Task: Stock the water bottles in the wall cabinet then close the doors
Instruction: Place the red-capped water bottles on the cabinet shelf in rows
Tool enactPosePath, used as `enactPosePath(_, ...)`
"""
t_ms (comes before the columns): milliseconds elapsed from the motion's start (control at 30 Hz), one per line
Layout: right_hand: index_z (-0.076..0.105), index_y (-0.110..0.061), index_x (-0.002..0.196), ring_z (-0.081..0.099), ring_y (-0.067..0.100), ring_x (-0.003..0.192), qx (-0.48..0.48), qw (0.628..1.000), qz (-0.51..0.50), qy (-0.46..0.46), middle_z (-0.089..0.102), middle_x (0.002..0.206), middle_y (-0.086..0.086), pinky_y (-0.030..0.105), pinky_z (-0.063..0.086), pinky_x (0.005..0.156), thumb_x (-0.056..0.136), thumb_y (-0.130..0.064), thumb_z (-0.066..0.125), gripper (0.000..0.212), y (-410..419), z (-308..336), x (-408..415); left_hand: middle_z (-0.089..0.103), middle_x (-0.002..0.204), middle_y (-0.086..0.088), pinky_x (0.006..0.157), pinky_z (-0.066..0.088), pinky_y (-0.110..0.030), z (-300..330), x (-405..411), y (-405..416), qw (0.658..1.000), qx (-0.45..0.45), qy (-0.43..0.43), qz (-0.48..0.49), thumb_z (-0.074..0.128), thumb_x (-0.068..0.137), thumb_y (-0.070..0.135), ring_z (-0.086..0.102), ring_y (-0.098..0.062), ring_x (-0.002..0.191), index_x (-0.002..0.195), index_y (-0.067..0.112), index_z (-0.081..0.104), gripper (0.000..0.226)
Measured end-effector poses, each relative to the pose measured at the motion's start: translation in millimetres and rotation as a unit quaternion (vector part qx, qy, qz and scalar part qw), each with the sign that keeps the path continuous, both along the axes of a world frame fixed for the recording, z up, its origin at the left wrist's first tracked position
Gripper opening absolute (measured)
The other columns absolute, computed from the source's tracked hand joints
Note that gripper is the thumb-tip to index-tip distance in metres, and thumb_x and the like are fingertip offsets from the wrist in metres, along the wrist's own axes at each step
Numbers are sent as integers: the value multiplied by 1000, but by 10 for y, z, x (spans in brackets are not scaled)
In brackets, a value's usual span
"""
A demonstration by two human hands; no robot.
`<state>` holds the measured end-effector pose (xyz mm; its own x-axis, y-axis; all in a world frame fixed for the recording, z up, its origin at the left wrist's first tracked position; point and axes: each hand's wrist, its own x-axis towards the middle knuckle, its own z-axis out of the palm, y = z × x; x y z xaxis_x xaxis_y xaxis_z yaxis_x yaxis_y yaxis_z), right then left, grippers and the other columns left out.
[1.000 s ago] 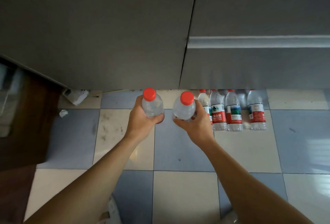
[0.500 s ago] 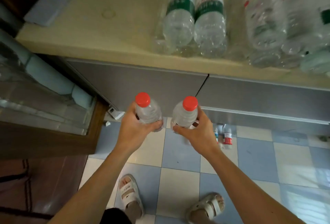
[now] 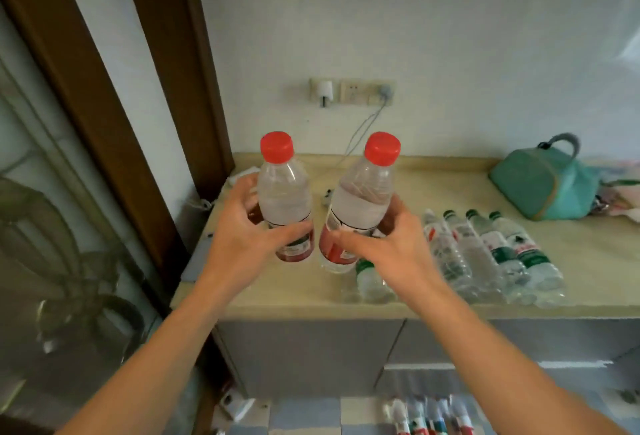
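Observation:
My left hand (image 3: 242,237) grips a clear water bottle (image 3: 282,192) with a red cap and red label, held upright above the left end of the counter (image 3: 294,292). My right hand (image 3: 388,244) grips a second red-capped bottle (image 3: 363,199), tilted slightly left, just beside the first. Several more bottles (image 3: 485,254) with green and red labels lie on their sides on the counter to the right. Other bottles (image 3: 429,417) stand on the floor below. The wall cabinet is out of view.
A teal bag (image 3: 543,185) sits at the counter's back right. Wall sockets (image 3: 353,91) with a plugged cable are above the counter. Grey base cabinet doors (image 3: 311,355) are closed under it. A brown door frame (image 3: 86,95) and glass panel stand at the left.
My view has swung up from the floor to the counter and wall. Both hands have lifted their bottles from near the floor to above counter height.

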<state>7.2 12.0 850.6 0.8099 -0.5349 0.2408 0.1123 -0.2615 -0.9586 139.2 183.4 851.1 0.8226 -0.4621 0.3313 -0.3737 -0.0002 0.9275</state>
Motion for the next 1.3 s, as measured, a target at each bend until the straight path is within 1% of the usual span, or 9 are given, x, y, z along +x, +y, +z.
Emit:
enactPosePath(67,62,-35,115,70,-3,95,-20,999,-5,-32,75,103,-19,10,54,73,67,-23,93,58,-49,436,177,68,120,15,86,56,-21,425,165,-68,999,-22,-26,4,92,63,37,65,-3,110,133,34,51,81)
enactPosePath(233,64,-31,120,71,5,101,-59,992,-13,-115,75,109,-10,26,58,84,68,-24,92,60,-335,1457,591,68,111,23,67,50,-4,1449,536,-336,991,-96,-92,19,85,60,44,65,9,100,129,34,51,78)
enactPosePath(467,64,-29,118,73,11,100,-78,969,24,-232,76,109,-7,35,58,85,71,-19,90,54,-929,2660,1055,69,101,34,57,49,-4,2844,955,-760,966,-184,-176,52,87,61,43,66,13,92,109,46,55,58)
enactPosePath(633,64,-28,117,73,15,100,-81,959,10,-270,75,107,-8,47,58,91,71,-20,91,54,-1336,3415,1507,72,100,22,74,54,-23,3632,1272,-1105,954,-200,-206,80,89,70,37,69,6,90,103,45,56,48)
enactPosePath(833,63,-26,115,72,15,91,-68,965,9,-254,74,102,-7,43,61,81,71,-17,90,52,-1790,4104,2110,59,96,20,64,43,-23,4188,1814,-1678,952,-220,-190,101,88,72,31,57,3,85,110,37,51,53)
enactPosePath(967,63,-26,106,70,18,88,-73,975,23,-206,73,100,-2,40,59,70,71,-15,89,45,-2048,4324,2509,64,108,12,82,51,-35,4339,2171,-1961,956,-199,-177,126,89,71,31,62,-7,93,131,24,53,71)
enactPosePath(1100,62,-27,100,69,14,77,-92,984,20,-148,71,94,-2,39,60,64,73,-18,89,39,-2226,4397,2900,65,122,1,92,54,-44,4315,2525,-2215,964,-170,-155,135,89,72,32,64,-22,108,133,23,52,71)
enactPosePath(1200,59,-22,118,71,16,74,-133,987,3,-92,71,96,1,33,56,51,77,-31,87,50,-2323,4432,3132,64,107,6,74,55,-32,4323,2774,-2320,972,-123,-156,129,84,77,41,66,-16,95,117,29,57,50)
enactPosePath(1300,56,-21,123,71,22,84,-179,983,-14,-33,71,99,4,42,61,65,80,-42,82,54,-2410,4444,3308,62,90,13,61,49,-25,4358,2952,-2377,974,-81,-174,121,81,80,43,65,-9,83,92,37,52,31)
